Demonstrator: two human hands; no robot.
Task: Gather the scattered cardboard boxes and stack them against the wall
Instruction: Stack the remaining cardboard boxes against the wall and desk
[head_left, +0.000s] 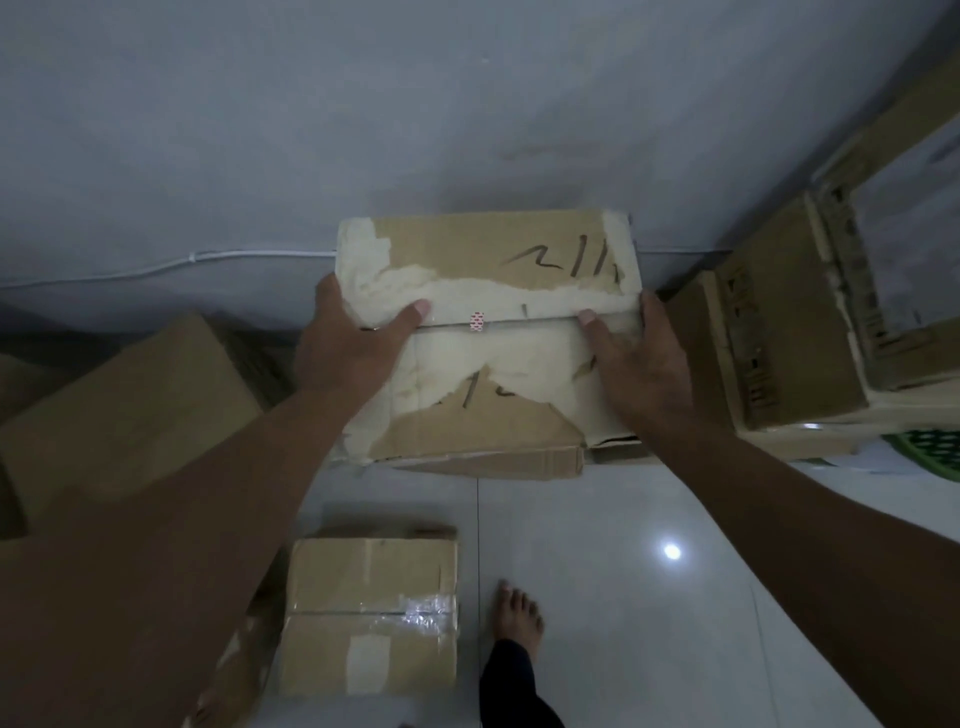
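Torn brown cardboard box (488, 332): gripped at both sides, against the grey wall (363, 130), atop another box.
Left hand (350, 345): clasps its left edge.
Right hand (636, 358): clasps its right edge.
Progress: partway; taped brown box (371, 613) lies unstacked on the floor.

Both hands hold a torn, marker-scrawled cardboard box (485, 332) by its sides near the grey wall (363, 130): left hand (353, 343) and right hand (636, 358), thumbs lying on top. A taped box (371, 613) sits on the tiled floor (649, 597) beside a bare foot (517, 610).
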